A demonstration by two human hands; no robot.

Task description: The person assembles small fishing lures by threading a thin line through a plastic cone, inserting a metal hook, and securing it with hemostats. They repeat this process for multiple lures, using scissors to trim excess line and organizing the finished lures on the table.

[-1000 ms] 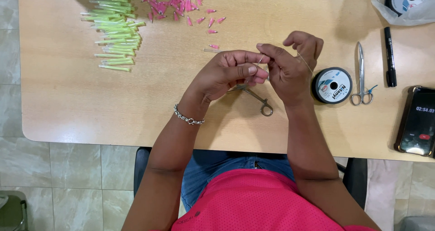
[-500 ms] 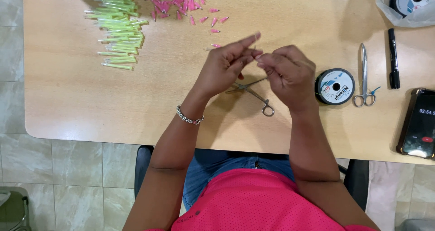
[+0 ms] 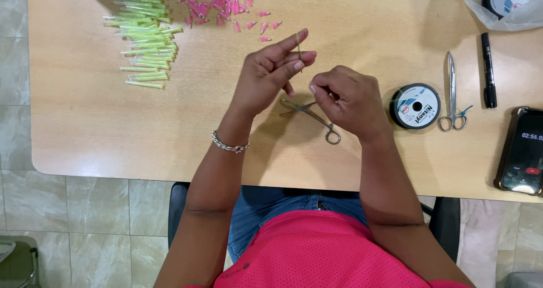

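Left hand (image 3: pixel 270 73) raised, tube (image 3: pixel 298 42) pinched.

Round spool label (image 3: pixel 417 106): white, blue and red, mid-right of tabletop (image 3: pixel 85 124). Phone screen (image 3: pixel 524 152): dark, right edge. Clear bag (image 3: pixel 503 5): top-right corner.

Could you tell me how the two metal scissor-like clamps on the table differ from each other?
The clamp under the hands lies slanted, partly hidden by the right hand, with one finger ring showing. The clamp beside the spool lies straight up and down, fully visible, both rings towards the person, something pale blue at its rings. Both are slim, silver and untouched.
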